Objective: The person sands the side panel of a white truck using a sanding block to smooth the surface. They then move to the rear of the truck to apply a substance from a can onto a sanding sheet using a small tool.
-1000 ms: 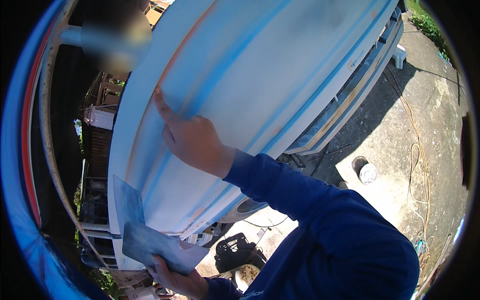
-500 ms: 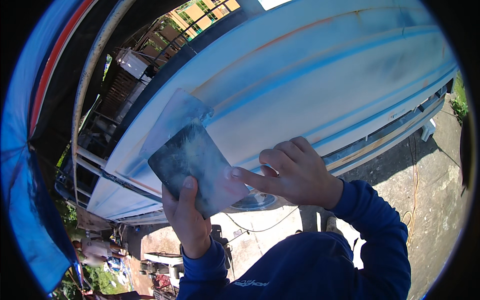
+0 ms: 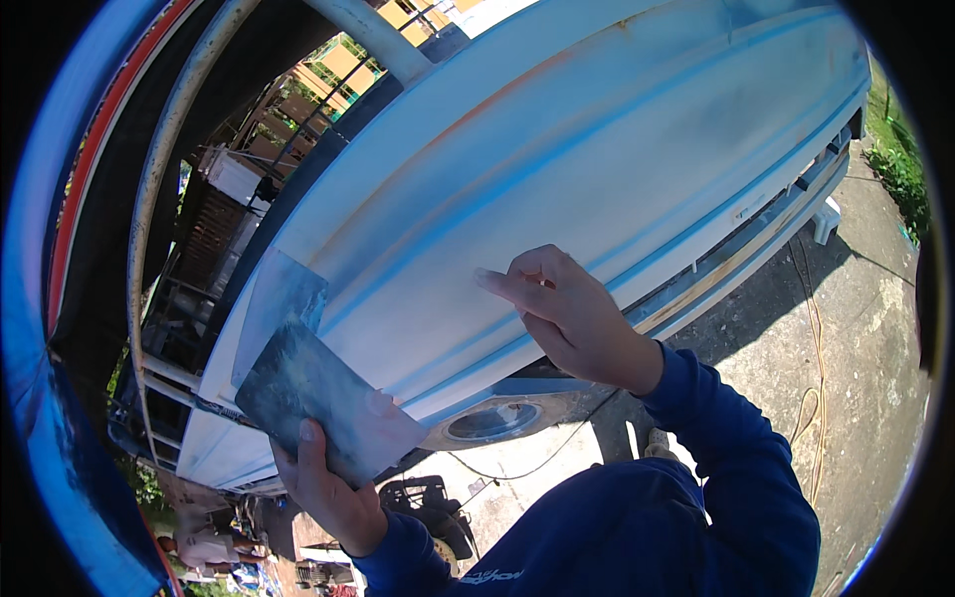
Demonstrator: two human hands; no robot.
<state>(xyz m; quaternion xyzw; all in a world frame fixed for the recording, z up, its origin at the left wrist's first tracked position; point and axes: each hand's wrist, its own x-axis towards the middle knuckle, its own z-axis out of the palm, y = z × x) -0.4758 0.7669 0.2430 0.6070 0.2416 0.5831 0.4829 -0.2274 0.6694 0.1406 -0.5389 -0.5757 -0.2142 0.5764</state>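
My left hand (image 3: pixel 333 493) grips a flat, dark board (image 3: pixel 298 383) by its lower edge, thumb on top. Pale smears cover the board, and a pinkish dab of paste (image 3: pixel 383 406) sits near its right corner. A pale grey flat sheet (image 3: pixel 279 303) shows beyond the board's upper edge; whether it is joined to the board I cannot tell. My right hand (image 3: pixel 567 308) is raised apart from the board, its index finger stretched out and the others curled. Whitish paste coats that fingertip. Behind both hands lies a white vehicle side panel (image 3: pixel 637 199) with blue and orange streaks.
A round wheel (image 3: pixel 492 422) sits low on the vehicle. A black crate (image 3: pixel 428 507) stands on the concrete below. To the right are a cord (image 3: pixel 818 398) and a white plastic stool (image 3: pixel 826 221). A metal pole (image 3: pixel 149 214) and blue tarp (image 3: pixel 65 478) border the left; another person (image 3: pixel 204 547) is beyond.
My right index finger has left the paste on the board and moved up toward the panel. My left hand has carried the board down and to the left. The view has shifted slightly.
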